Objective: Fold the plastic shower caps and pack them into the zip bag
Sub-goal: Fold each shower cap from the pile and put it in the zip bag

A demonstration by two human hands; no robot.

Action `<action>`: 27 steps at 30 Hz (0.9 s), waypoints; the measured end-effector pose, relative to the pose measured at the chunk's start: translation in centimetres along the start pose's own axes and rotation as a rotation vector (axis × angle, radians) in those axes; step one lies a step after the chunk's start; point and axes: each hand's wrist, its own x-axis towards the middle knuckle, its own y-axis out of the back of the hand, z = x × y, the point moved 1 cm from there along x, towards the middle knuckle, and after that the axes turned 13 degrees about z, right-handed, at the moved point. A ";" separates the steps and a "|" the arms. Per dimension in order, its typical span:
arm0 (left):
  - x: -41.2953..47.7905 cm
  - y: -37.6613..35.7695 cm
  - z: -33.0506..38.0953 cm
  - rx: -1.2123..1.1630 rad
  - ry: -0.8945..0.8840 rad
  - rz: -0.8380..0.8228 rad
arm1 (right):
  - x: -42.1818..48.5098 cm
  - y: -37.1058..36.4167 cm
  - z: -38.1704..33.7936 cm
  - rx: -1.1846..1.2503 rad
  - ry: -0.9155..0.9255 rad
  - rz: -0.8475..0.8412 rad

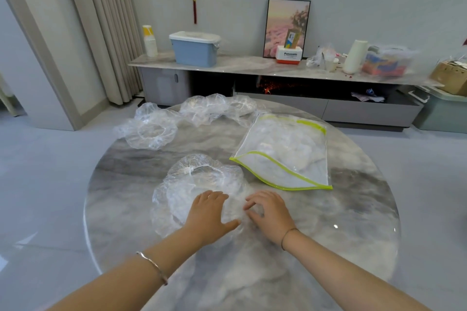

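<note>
- The left hand [209, 214], with a silver bangle [153, 266] on its wrist, lay flat on a clear shower cap [199, 184]. Its fingers were straight and close together, and the thumb was spread out toward 3 o'clock.
- The right hand [270, 212], with a thin dark cord [288, 235] at its wrist, sat at the cap's 4 o'clock edge. Its fingers were curled over crinkled plastic; whether they pinched it could not be told.
- That cap lay opened out at about 6 o'clock on the round marble table [328, 235], elastic rim facing up.
- The zip bag [285, 151], clear with lime-green trim, lay flat at about 2 o'clock, just beside the cap, with pale crumpled plastic showing inside.
- A second loose cap [151, 129] lay at 10 o'clock, overhanging the table's edge.
- More bunched caps [217, 108] lay at 12 o'clock, near the bag's far corner.
</note>
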 end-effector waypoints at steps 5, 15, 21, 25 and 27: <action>-1.4 -0.2 0.8 -0.026 -0.107 -0.025 | -1.3 2.8 -0.3 0.177 -0.174 0.127; -3.1 -1.1 2.3 -0.168 -0.323 -0.042 | -4.9 7.2 2.8 -0.013 -0.033 -0.065; -3.6 -1.9 2.9 -0.219 -0.507 -0.126 | -7.0 5.7 4.6 -0.393 0.444 -0.216; -3.8 -2.0 2.4 -0.218 -0.503 -0.130 | -7.5 5.7 5.4 -0.342 0.477 -0.153; -3.8 -1.6 2.3 -0.281 -0.473 -0.033 | -7.6 6.2 5.6 -0.203 0.252 -0.161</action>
